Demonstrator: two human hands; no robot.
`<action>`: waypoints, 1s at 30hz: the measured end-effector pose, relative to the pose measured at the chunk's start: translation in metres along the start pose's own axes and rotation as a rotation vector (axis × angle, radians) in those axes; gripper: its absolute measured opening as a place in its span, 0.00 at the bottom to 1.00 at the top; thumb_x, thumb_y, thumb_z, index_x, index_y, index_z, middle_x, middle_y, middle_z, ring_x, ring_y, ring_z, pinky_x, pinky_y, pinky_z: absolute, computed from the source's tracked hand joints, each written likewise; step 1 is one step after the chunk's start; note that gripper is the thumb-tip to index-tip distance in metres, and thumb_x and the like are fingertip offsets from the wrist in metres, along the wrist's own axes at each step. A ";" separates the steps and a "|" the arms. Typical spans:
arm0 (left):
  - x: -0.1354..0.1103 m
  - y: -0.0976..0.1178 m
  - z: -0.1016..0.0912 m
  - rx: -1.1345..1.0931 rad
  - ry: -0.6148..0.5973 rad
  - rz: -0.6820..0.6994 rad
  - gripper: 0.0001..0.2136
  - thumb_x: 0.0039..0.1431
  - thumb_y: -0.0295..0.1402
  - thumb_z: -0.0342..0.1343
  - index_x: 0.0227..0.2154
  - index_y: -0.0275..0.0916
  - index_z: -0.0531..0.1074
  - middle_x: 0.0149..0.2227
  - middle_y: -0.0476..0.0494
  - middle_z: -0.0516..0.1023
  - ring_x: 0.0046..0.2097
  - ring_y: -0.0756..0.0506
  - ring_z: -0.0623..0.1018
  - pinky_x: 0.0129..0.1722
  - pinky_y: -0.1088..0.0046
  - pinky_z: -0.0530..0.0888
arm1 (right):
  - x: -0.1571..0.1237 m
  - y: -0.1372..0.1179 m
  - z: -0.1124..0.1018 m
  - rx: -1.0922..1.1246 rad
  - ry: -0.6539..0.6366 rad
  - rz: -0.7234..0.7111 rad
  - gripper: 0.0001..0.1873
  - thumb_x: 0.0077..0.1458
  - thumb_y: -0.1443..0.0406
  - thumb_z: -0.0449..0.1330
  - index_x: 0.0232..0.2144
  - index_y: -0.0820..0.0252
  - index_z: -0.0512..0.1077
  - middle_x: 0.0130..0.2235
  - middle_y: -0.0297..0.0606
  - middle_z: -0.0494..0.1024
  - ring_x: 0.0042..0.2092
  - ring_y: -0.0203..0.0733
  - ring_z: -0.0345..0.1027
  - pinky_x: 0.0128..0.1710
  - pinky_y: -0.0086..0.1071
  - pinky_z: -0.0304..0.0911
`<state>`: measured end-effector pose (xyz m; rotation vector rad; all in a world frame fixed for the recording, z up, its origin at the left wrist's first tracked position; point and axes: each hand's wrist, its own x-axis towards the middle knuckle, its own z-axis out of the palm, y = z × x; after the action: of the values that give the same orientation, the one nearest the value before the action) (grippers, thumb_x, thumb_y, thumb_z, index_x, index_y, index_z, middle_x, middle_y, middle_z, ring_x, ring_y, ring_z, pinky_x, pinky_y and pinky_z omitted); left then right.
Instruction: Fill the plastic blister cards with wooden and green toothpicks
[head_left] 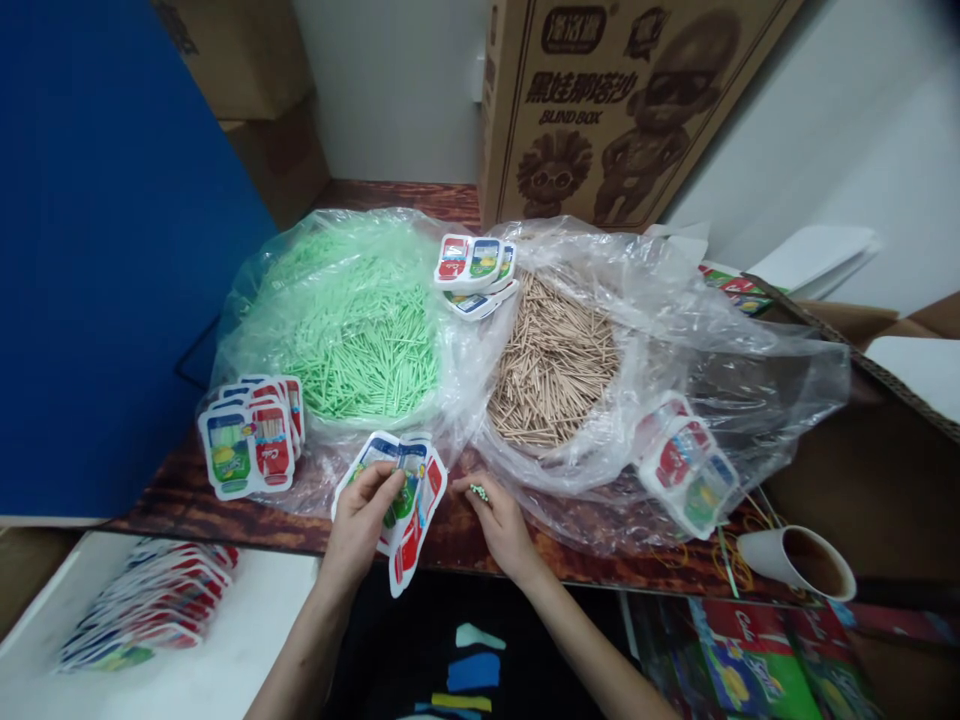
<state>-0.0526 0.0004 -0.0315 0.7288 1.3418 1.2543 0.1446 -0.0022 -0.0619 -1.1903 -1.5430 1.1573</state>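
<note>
My left hand [360, 525] grips a small two-compartment blister pack [401, 505] with a red and green printed card, held tilted near the table's front edge. My right hand [499, 525] is closed in a pinch on a small bunch of green sticks [478, 491]. Behind the hands lie two open plastic bags: one full of green sticks [352, 330] on the left, one full of tan wooden sticks [551, 365] on the right.
Stacks of the same packs sit at the left [251, 440], on the bags at the back [474, 272], at the right [686, 465] and on a white tray [161, 600] lower left. A paper cup [799, 562] lies at right. A cardboard box [622, 110] stands behind; a blue panel [97, 250] on the left.
</note>
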 end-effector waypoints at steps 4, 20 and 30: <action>-0.002 0.000 -0.002 0.072 -0.053 0.030 0.10 0.47 0.39 0.65 0.31 0.39 0.77 0.28 0.50 0.78 0.30 0.49 0.75 0.31 0.77 0.71 | 0.001 0.001 0.000 -0.003 -0.012 -0.018 0.11 0.64 0.63 0.50 0.37 0.57 0.73 0.37 0.38 0.76 0.41 0.43 0.70 0.42 0.33 0.62; -0.010 0.010 -0.006 0.315 -0.210 0.202 0.05 0.49 0.35 0.62 0.27 0.39 0.78 0.34 0.43 0.79 0.39 0.42 0.76 0.40 0.69 0.71 | 0.006 -0.031 -0.019 0.137 -0.022 0.133 0.11 0.61 0.60 0.54 0.35 0.59 0.74 0.38 0.39 0.79 0.43 0.45 0.72 0.47 0.38 0.64; -0.017 0.008 0.031 0.145 -0.380 0.026 0.07 0.49 0.37 0.63 0.27 0.38 0.78 0.28 0.47 0.77 0.31 0.46 0.74 0.33 0.72 0.70 | 0.042 -0.092 -0.037 0.857 0.017 0.282 0.09 0.56 0.58 0.60 0.34 0.55 0.67 0.44 0.41 0.80 0.54 0.49 0.70 0.55 0.49 0.62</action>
<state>-0.0217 -0.0053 -0.0138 1.0326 1.1185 0.9834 0.1543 0.0339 0.0390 -0.8160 -0.7073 1.7384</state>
